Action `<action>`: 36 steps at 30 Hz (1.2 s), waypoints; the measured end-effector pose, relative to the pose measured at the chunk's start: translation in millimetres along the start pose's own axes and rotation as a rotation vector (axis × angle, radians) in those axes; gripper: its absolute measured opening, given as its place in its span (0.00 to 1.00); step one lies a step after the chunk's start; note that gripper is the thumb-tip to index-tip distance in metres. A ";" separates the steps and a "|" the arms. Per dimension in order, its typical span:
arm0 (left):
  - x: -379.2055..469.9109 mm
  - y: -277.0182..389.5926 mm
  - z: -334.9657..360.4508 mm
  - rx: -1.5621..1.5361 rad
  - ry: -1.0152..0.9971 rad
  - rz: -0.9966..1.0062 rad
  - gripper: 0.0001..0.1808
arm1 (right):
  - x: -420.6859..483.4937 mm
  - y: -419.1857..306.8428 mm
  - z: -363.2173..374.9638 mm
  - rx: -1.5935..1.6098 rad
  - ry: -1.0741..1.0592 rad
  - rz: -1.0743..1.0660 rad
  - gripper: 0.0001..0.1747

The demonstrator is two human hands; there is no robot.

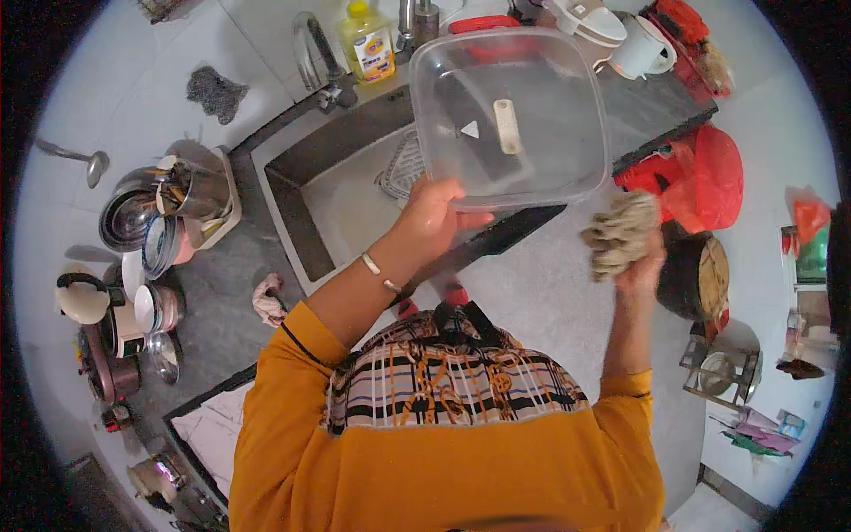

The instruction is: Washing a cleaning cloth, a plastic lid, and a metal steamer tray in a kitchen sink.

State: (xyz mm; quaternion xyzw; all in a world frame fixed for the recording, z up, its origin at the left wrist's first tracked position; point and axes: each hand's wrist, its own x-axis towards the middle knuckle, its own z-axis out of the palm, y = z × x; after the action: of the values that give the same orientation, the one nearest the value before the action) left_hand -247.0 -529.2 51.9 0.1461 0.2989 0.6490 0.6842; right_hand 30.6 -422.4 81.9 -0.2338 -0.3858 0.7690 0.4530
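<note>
My left hand (432, 216) grips the near rim of a clear plastic container (552, 159), which is tilted up over the right part of the sink. Through its clear wall a pale oblong piece and a small white triangle show; whether they are on it or behind it, I cannot tell. To the right of the container, my right hand (641, 263) is closed on a crumpled beige cloth (621, 233), slightly blurred and apart from the container. Below the container's left side, a grey rack or strainer (402, 166) lies in the grey sink (346, 179).
Behind the sink stand a faucet (319, 60) and a yellow detergent bottle (371, 50). Stacked bowls (163, 246) and a utensil holder (196, 189) crowd the left counter, near a crumpled cloth (269, 299). A white kettle or jug (638, 50), red bags (715, 179) and a dark pot (681, 279) are at right.
</note>
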 end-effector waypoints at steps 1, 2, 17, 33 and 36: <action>1.1 -3.7 1.1 0.000 -0.006 -0.009 0.30 | -3.1 -24.2 11.8 0.046 0.050 -0.037 0.26; 1.8 -11.0 4.4 0.069 0.083 0.061 0.31 | -4.8 -39.2 28.9 0.045 0.064 -0.043 0.26; 3.7 -62.9 42.7 0.241 0.339 0.156 0.34 | 138.3 97.9 69.8 -1.573 0.400 -0.642 0.31; -3.9 -15.8 7.5 0.198 0.361 0.374 0.39 | 123.8 37.4 112.3 -2.382 -0.830 -0.203 0.24; -1.6 -11.0 18.1 0.227 0.342 0.368 0.39 | 121.9 44.5 107.0 -2.240 -0.601 -0.506 0.26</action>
State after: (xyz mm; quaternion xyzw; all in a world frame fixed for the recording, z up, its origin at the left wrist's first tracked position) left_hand -227.3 -528.7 59.8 0.1618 0.4493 0.7400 0.4737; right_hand -126.8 -369.3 108.4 -0.2271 -0.9699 -0.0843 0.0266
